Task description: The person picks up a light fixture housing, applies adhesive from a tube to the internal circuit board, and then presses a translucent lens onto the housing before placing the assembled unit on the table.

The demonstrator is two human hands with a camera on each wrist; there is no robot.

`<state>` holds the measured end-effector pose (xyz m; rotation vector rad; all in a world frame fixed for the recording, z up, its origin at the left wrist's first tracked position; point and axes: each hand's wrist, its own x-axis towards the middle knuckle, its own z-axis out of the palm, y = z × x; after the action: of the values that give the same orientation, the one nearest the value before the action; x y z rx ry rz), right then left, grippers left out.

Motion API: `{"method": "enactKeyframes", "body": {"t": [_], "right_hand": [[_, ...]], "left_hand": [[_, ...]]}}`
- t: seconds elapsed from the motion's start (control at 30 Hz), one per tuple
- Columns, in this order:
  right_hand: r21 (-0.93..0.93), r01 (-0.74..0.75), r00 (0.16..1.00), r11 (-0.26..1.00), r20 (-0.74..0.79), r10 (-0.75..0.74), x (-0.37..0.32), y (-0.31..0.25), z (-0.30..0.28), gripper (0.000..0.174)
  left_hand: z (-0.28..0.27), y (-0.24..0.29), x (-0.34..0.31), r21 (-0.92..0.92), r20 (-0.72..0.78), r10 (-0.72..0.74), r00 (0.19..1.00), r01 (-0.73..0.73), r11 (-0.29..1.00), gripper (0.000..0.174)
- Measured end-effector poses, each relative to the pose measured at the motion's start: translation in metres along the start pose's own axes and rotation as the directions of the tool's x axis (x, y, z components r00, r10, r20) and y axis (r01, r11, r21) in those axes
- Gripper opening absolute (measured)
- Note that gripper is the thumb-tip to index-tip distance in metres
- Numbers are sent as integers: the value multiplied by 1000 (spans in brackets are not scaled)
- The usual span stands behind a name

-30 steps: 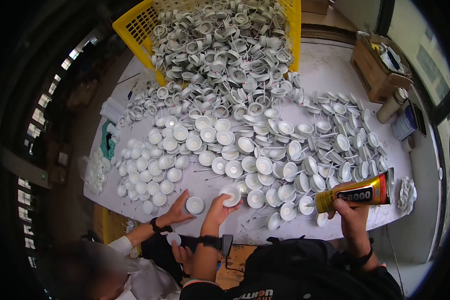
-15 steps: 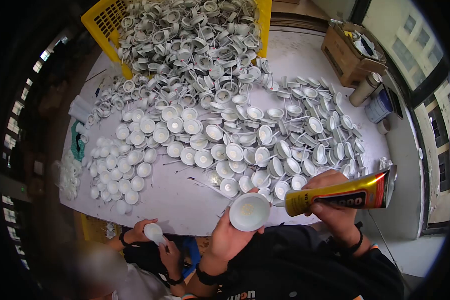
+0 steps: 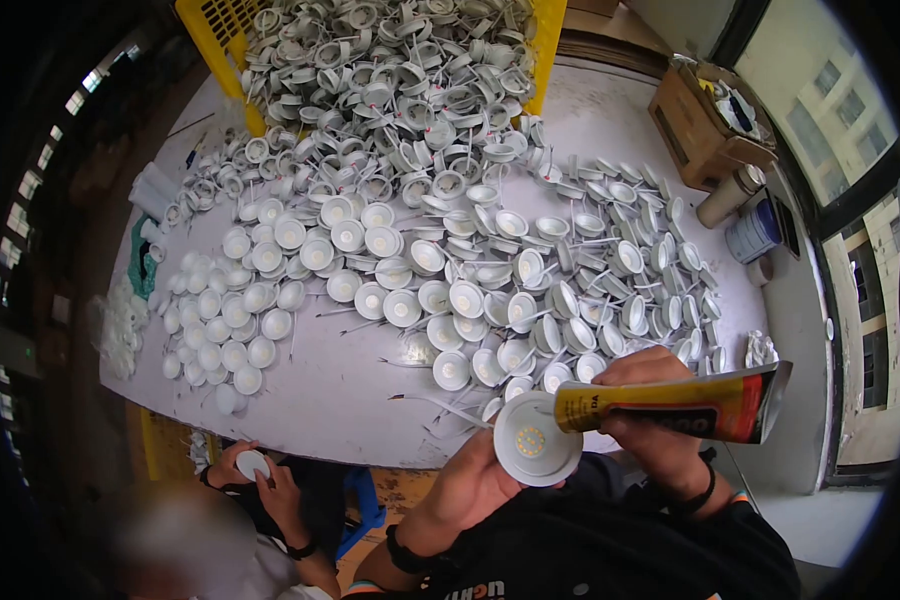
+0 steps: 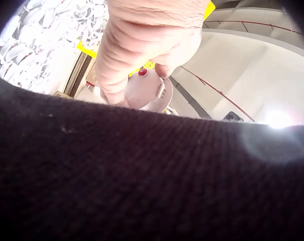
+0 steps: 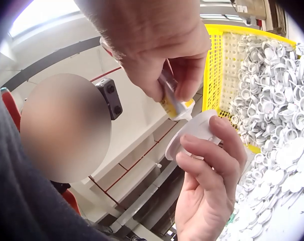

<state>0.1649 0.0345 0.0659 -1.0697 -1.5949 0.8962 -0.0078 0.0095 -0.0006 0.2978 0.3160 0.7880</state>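
My left hand (image 3: pixel 465 487) grips a white round LED downlight (image 3: pixel 530 415) by its rim, its dish facing up with small yellow LEDs inside. In the left wrist view the lamp's white back (image 4: pixel 147 88) shows a red spot, partly covered by fingers. My right hand (image 3: pixel 668 462) holds a yellow and black glue tube (image 3: pixel 715 400) almost level, nozzle end over the dish's right edge. From the right wrist view, the white nozzle (image 5: pixel 184 115) points down close to the lamp's rim. Many similar downlights (image 3: pixel 466 298) lie on the table (image 3: pixel 320 420) ahead.
A yellow basket (image 3: pixel 548 60) spills white lamp housings at the back. At left lies a heap of white discs (image 3: pixel 235 312). A cardboard box (image 3: pixel 705 125), flask (image 3: pixel 730 195) and tin (image 3: pixel 753 232) stand at right. Beside me another person's hands hold a white disc (image 3: pixel 253 465).
My left hand has lifted the downlight from over the table toward my body. The glue tube has come down and left, its nozzle now over the dish. The other person's hands drew back with a disc.
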Motion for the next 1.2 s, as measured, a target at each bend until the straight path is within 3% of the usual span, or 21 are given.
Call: {"method": "enactKeyframes", "body": {"t": [0.07, 0.3, 0.37, 0.47, 0.6, 0.67, 0.9, 0.97, 1.1, 1.2], "right_hand": [[-72, -8, 1000, 997, 15, 9, 1, -1, 0, 26], [-72, -31, 999, 997, 18, 33, 1, -1, 2, 25], [-86, 8, 999, 996, 36, -4, 1, 1, 2, 25], [-107, 42, 998, 993, 58, -36, 2, 1, 2, 24], [-19, 14, 996, 1000, 84, -12, 1, -2, -1, 22], [-72, 40, 994, 997, 106, -32, 2, -3, -1, 23], [-128, 62, 991, 990, 123, -47, 7, -13, 2, 23], [-306, 110, 982, 946, 183, -55, 9, -18, -1, 25], [-327, 156, 984, 932, 133, -118, 7, -16, -2, 25], [-364, 155, 979, 918, 182, -93, 8, -24, -5, 23]], "left_hand": [[1, 1, -1, 7, -3, -16, 1000, 16, 1000, 62], [-1, -1, -1, 28, -37, -13, 999, 14, 1000, 65], [-7, 0, 0, -118, 134, -10, 991, 25, 993, 59], [0, -1, 1, 34, 17, -11, 1000, 11, 999, 64], [-1, 0, 1, 31, 7, -16, 1000, 16, 999, 63], [-7, 0, 3, -118, 160, -15, 987, 35, 992, 60], [-10, -1, 2, -159, 158, -13, 987, 39, 987, 59], [-13, 1, 1, -120, 114, -20, 993, 34, 992, 59], [-15, 6, -1, -78, 73, 49, 996, -44, 996, 59], [-11, 9, -3, 14, -34, 56, 998, -55, 998, 60]]}}
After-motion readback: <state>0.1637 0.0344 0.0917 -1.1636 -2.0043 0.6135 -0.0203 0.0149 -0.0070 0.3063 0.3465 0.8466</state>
